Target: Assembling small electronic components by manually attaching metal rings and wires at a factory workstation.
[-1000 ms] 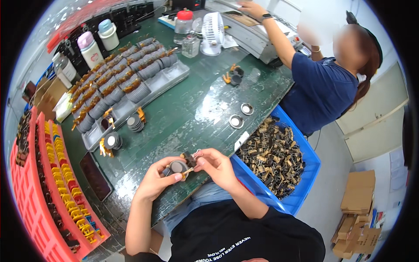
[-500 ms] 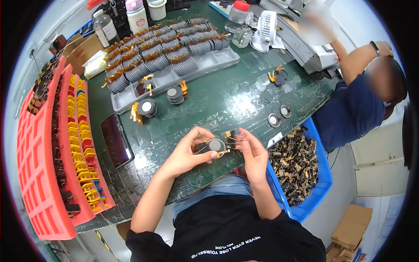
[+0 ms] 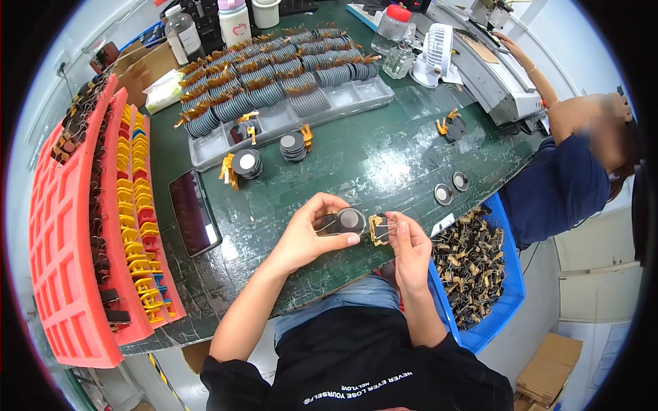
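My left hand [image 3: 317, 233] grips a round grey disc [image 3: 350, 219] with a clear rim between thumb and fingers, above the near part of the bench. A dark clip with wire handles [image 3: 328, 223] sits at the disc's left side, partly covered by my fingers. To the right, my right hand [image 3: 410, 251] pinches a black binder clip [image 3: 378, 229] with tan-gold jaws by its wire handles. A small gap separates this clip from the disc. Short stacks of dark discs with orange tabs [image 3: 247, 163] stand on the green bench [image 3: 329, 181] beyond my hands.
A blue bin [image 3: 508, 279] full of binder clips stands right. Two discs [image 3: 443, 194] lie near it. A phone [image 3: 195, 212] and red foam racks [image 3: 68, 260] of clips are left. A clear tray [image 3: 274, 128] of discs and a white fan [image 3: 436, 51] stand behind. Another person sits right.
The binder clip in my right hand has come away from the disc, moving right and slightly down. The disc stays in my left hand. The whole view has shifted a little.
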Action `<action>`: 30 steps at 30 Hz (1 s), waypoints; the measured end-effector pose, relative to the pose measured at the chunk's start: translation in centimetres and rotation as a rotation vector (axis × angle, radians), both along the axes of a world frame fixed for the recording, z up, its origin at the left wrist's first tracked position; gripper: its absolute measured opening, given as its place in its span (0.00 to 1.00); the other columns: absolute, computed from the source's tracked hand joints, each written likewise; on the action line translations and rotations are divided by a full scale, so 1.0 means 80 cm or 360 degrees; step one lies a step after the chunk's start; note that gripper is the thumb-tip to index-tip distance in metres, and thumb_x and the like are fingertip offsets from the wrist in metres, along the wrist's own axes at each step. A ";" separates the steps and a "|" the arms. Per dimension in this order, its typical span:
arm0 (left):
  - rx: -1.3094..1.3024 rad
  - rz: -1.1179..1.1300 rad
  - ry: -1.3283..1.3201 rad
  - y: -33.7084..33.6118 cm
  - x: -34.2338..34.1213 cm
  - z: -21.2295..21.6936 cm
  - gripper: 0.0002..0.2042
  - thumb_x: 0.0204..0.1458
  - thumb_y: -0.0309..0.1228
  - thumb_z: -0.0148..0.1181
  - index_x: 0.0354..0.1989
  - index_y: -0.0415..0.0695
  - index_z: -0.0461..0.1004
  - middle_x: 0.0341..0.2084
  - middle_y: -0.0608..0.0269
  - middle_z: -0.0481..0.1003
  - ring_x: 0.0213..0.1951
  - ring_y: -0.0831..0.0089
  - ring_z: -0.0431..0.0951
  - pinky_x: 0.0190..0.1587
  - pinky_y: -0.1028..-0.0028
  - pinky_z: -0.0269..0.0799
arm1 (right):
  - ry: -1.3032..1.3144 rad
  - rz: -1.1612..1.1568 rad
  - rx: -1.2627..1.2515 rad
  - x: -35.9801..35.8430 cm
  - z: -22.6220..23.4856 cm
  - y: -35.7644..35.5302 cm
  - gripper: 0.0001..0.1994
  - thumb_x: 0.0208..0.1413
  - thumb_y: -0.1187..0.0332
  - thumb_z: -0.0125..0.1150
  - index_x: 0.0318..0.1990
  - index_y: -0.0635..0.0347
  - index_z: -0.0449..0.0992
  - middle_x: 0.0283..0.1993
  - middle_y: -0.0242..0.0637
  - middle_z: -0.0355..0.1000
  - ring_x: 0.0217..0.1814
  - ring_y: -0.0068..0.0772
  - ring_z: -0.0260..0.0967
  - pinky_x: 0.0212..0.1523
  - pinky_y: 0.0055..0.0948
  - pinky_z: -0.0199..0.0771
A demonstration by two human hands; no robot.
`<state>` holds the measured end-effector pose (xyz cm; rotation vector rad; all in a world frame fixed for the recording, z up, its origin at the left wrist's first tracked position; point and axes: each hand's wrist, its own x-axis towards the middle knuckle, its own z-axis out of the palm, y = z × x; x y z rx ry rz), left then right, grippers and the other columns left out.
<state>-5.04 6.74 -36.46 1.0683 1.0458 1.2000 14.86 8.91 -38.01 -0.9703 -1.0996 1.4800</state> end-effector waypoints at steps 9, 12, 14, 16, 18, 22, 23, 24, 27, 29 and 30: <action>-0.0116 0.0015 0.0080 0.001 -0.001 -0.008 0.18 0.45 0.25 0.67 0.43 0.41 0.66 0.36 0.66 0.73 0.40 0.79 0.73 0.43 0.78 0.69 | -0.0010 -0.0030 -0.0042 0.001 -0.014 0.002 0.17 0.65 0.64 0.48 0.50 0.72 0.71 0.38 0.38 0.74 0.37 0.21 0.71 0.37 0.21 0.72; -0.0065 -0.0009 0.0116 0.000 0.000 -0.008 0.17 0.46 0.24 0.66 0.43 0.41 0.66 0.36 0.65 0.73 0.37 0.80 0.73 0.39 0.79 0.70 | 0.0005 -0.0007 -0.0072 -0.003 -0.013 0.003 0.17 0.65 0.64 0.48 0.49 0.72 0.71 0.38 0.38 0.74 0.36 0.21 0.72 0.37 0.22 0.73; -0.0068 -0.0032 0.0114 0.000 0.001 -0.005 0.16 0.47 0.24 0.66 0.42 0.41 0.66 0.35 0.65 0.73 0.36 0.81 0.73 0.37 0.79 0.70 | 0.0006 -0.0011 -0.0082 -0.007 -0.011 0.001 0.17 0.64 0.65 0.49 0.49 0.73 0.72 0.37 0.38 0.74 0.36 0.22 0.72 0.37 0.22 0.75; -0.0078 -0.0042 0.0091 0.001 0.004 -0.001 0.16 0.47 0.23 0.65 0.43 0.41 0.66 0.36 0.65 0.72 0.34 0.82 0.72 0.33 0.80 0.71 | -0.0022 -0.0014 -0.0058 -0.007 -0.010 0.000 0.17 0.64 0.65 0.49 0.49 0.73 0.71 0.37 0.38 0.74 0.36 0.22 0.72 0.37 0.22 0.75; -0.0072 -0.0051 0.0088 0.000 0.004 -0.002 0.16 0.47 0.22 0.65 0.43 0.41 0.65 0.36 0.65 0.71 0.34 0.82 0.72 0.33 0.80 0.72 | -0.0049 -0.0016 -0.0035 -0.007 -0.009 -0.002 0.16 0.64 0.65 0.49 0.49 0.73 0.71 0.37 0.38 0.74 0.37 0.22 0.72 0.37 0.22 0.75; -0.0048 -0.0050 0.0066 -0.001 0.004 -0.002 0.16 0.48 0.22 0.65 0.43 0.41 0.65 0.36 0.65 0.71 0.35 0.81 0.72 0.32 0.80 0.72 | -0.0075 -0.0015 -0.0030 -0.010 -0.008 -0.003 0.16 0.64 0.66 0.50 0.49 0.74 0.71 0.38 0.39 0.75 0.37 0.22 0.72 0.37 0.21 0.75; -0.0049 -0.0048 0.0067 -0.001 0.004 -0.003 0.16 0.48 0.22 0.65 0.43 0.41 0.65 0.36 0.65 0.71 0.35 0.81 0.72 0.32 0.80 0.72 | -0.0091 -0.0016 -0.0015 -0.011 -0.007 -0.003 0.16 0.64 0.66 0.50 0.49 0.74 0.71 0.38 0.40 0.75 0.37 0.22 0.72 0.37 0.21 0.75; -0.0041 -0.0046 0.0085 -0.001 0.004 -0.004 0.16 0.48 0.22 0.65 0.43 0.41 0.65 0.36 0.65 0.71 0.35 0.81 0.72 0.32 0.80 0.72 | -0.0090 -0.0013 -0.0016 -0.011 -0.007 -0.003 0.16 0.64 0.66 0.50 0.49 0.74 0.71 0.38 0.40 0.75 0.37 0.22 0.72 0.37 0.21 0.75; -0.0031 -0.0043 0.0113 -0.001 0.005 -0.006 0.16 0.48 0.23 0.64 0.43 0.41 0.65 0.36 0.65 0.71 0.35 0.81 0.72 0.32 0.81 0.72 | -0.0087 -0.0006 0.0003 -0.012 -0.007 -0.003 0.16 0.64 0.66 0.50 0.49 0.74 0.71 0.38 0.40 0.75 0.37 0.22 0.72 0.37 0.21 0.75; -0.0028 -0.0042 0.0123 -0.001 0.005 -0.006 0.16 0.48 0.23 0.64 0.43 0.41 0.65 0.36 0.65 0.71 0.35 0.81 0.72 0.33 0.81 0.72 | -0.0082 -0.0012 0.0010 -0.011 -0.009 -0.003 0.16 0.64 0.66 0.50 0.50 0.74 0.71 0.38 0.40 0.75 0.37 0.23 0.72 0.37 0.21 0.75; -0.0026 -0.0043 0.0133 0.000 0.005 -0.006 0.16 0.48 0.23 0.64 0.43 0.40 0.65 0.36 0.65 0.70 0.35 0.81 0.71 0.32 0.81 0.72 | -0.0080 -0.0009 0.0010 -0.011 -0.009 -0.003 0.16 0.64 0.66 0.50 0.50 0.74 0.71 0.38 0.40 0.75 0.37 0.23 0.72 0.37 0.21 0.75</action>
